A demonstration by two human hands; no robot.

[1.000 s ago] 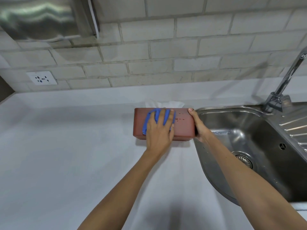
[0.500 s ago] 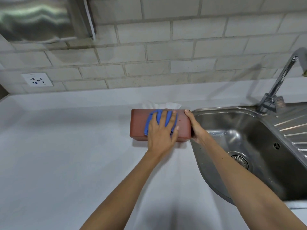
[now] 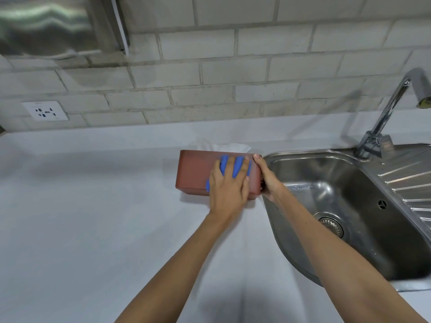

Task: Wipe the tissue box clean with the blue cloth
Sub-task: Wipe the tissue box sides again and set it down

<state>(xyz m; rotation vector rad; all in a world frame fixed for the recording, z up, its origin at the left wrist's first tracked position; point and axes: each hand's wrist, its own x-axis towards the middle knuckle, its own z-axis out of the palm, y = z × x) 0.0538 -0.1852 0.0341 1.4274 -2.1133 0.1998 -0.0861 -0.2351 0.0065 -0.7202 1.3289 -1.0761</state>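
A reddish-brown tissue box (image 3: 194, 172) lies on the white counter just left of the sink, with white tissue (image 3: 224, 147) poking out behind its top edge. My left hand (image 3: 227, 185) presses the blue cloth (image 3: 236, 167) flat against the right half of the box's near face; the cloth shows between and under the fingers. My right hand (image 3: 268, 178) grips the box's right end, thumb on the top corner.
A steel sink (image 3: 345, 199) with a drain and ribbed drainer lies right of the box, a tap (image 3: 391, 113) behind it. A brick-tile wall with a socket (image 3: 45, 110) stands at the back. White counter (image 3: 93, 217) spreads to the left and front.
My left hand and the blue cloth have slid rightwards along the box's face, towards my right hand. The red specks seen earlier are now covered. My right hand keeps its hold.
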